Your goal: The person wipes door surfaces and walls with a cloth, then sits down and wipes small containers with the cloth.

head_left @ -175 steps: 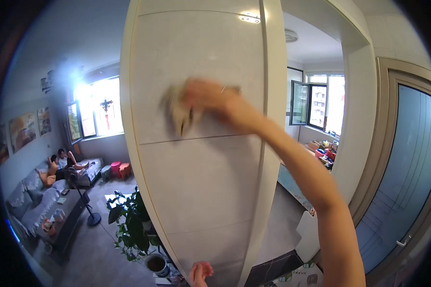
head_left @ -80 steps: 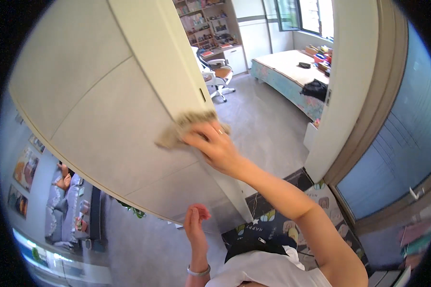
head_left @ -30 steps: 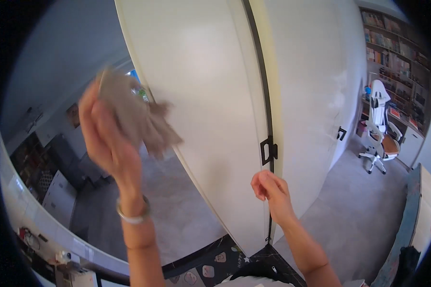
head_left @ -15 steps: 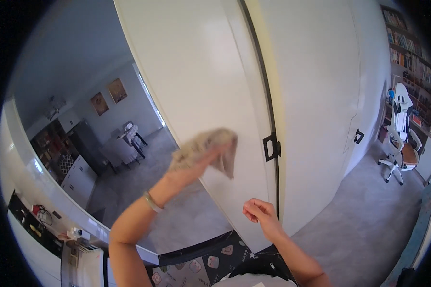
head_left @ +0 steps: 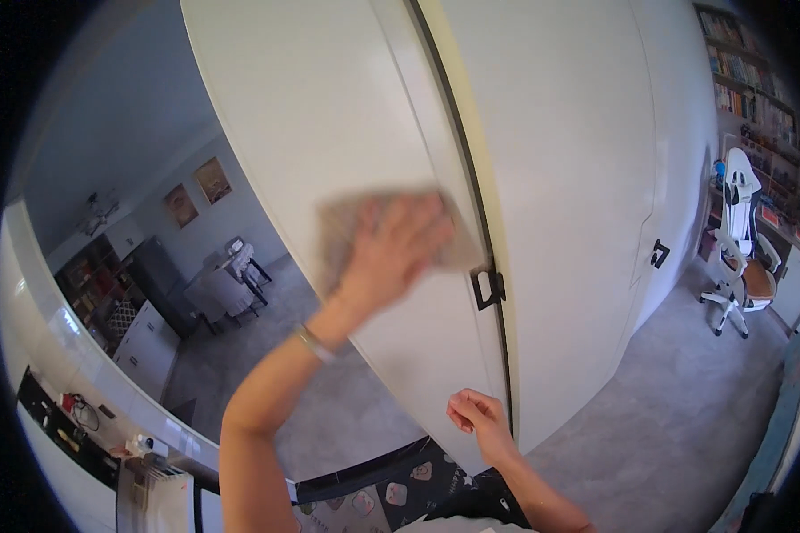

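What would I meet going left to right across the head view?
Two framed wall pictures, the left hand spread over a grey-brown cloth, the nearer black handle, the farther black handle, the white-backed chair.

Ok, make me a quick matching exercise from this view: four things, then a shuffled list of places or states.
1. beige cloth
2. right hand
3. nearer black handle
4. white-and-brown chair

A. at the far right, near the bookshelf
B. curled, apart from the cloth
C. under the left hand
D. beside the dark strip

Pairs: 1-C, 2-B, 3-D, 4-A
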